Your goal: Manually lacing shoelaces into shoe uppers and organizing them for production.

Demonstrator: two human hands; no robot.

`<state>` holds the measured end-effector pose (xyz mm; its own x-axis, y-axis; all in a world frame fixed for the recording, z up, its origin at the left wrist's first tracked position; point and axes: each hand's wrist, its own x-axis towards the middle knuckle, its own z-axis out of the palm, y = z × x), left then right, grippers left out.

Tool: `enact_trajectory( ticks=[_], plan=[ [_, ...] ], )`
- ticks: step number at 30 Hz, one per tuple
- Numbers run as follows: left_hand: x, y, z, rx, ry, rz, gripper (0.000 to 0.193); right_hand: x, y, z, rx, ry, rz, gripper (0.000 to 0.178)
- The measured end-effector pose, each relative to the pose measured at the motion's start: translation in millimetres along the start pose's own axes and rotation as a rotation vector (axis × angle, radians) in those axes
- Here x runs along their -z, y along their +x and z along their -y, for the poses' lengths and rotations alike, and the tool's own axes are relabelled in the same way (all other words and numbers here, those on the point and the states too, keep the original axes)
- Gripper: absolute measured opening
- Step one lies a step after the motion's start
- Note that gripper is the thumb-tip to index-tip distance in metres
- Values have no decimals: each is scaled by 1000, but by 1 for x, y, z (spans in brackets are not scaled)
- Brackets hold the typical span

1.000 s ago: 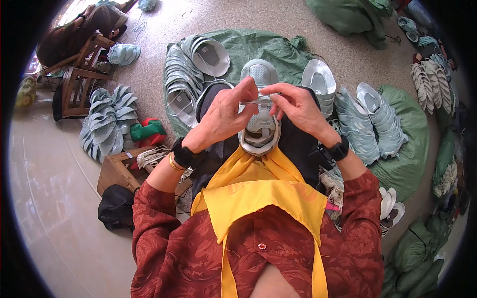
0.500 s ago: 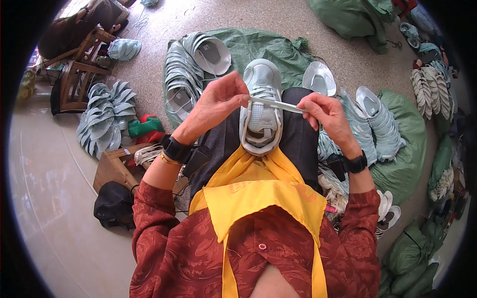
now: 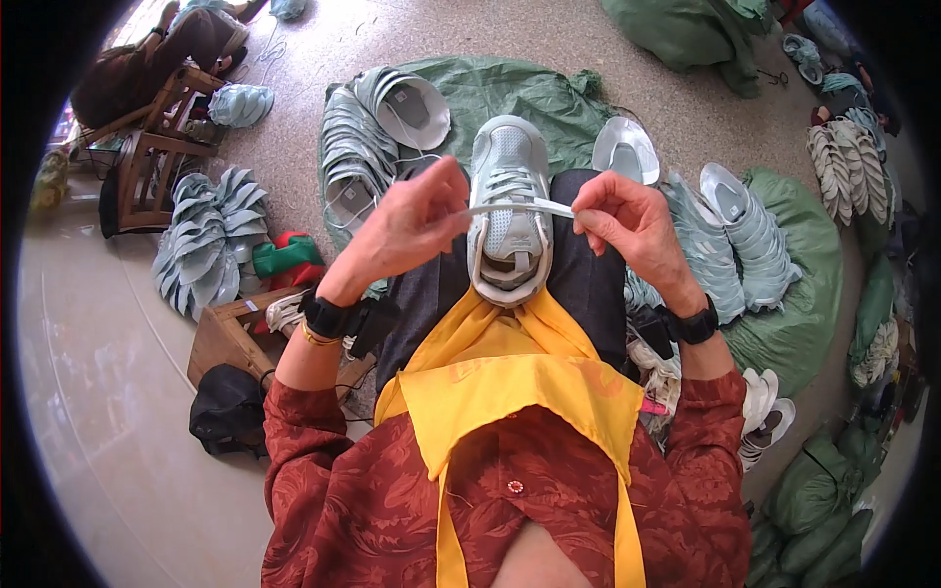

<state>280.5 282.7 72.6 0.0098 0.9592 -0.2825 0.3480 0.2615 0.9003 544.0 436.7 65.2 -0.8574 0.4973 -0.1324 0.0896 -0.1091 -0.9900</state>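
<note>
A pale grey-green sneaker (image 3: 512,163) rests on my lap, its toe pointing away from me and its opening toward my yellow apron (image 3: 510,387). Laces cross its upper part. Over the tongue, a flat pale shoelace (image 3: 534,205) stretches sideways from hand to hand. My left hand (image 3: 412,218), slightly blurred, closes its fingers on the lace at the shoe's left side. On the other side, my right hand (image 3: 627,227) pinches the lace between thumb and fingers. Part of the lace end is hidden inside each grip.
Nested shoe uppers (image 3: 365,137) stand on a green sack (image 3: 480,83) ahead left. More stacked uppers (image 3: 750,245) lean by a green bag (image 3: 809,265) at right. A wooden stool (image 3: 221,338) and a pile of grey-green pieces (image 3: 208,240) are at left. Another person (image 3: 137,73) sits far left.
My left hand has moved left and down, pulling away from the shoe's edge. The right hand has shifted slightly inward. Both still have the lace between them.
</note>
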Motion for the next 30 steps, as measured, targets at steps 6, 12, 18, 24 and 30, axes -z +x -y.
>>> enact_trajectory(
  ticks=[6, 12, 18, 24, 30],
  plan=[
    [-35, 10, 2, -61, -487, 142, 24, -14, -5, 17, -15, -146, 50, 9],
    [-40, 16, -2, -210, -653, 131, 14, -15, -7, 23, -19, -153, 28, 8],
    [-25, 13, 12, -187, -596, 35, 16, 9, -14, 8, -6, -128, -112, 3],
    [-27, 9, 34, -136, -567, -38, 15, 53, -35, -25, -41, -59, -389, 12],
    [-45, 19, 42, -124, -512, -63, 12, 79, -43, -53, -188, -174, -616, 20]
  ],
)
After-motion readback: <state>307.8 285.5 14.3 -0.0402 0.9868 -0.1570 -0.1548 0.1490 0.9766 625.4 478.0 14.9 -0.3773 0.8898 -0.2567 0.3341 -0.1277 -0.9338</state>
